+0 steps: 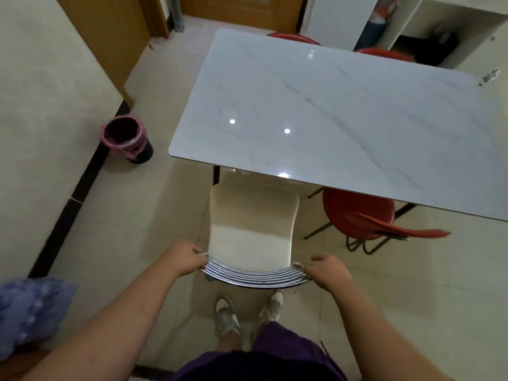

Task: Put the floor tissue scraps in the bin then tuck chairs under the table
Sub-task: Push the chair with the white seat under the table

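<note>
A cream chair with a chrome wire backrest stands in front of me, its seat front just under the near edge of the white marble table. My left hand grips the backrest's left end. My right hand grips its right end. A red chair sits to the right, partly under the table. Two more red chairs show past the table's far edge. A black bin with a pink liner stands on the floor at the left, by the wall. No tissue scraps are visible on the floor.
A wall with a black skirting strip runs along the left. Wooden doors stand at the back. A blue plastic pack lies at lower left. My feet are right behind the cream chair.
</note>
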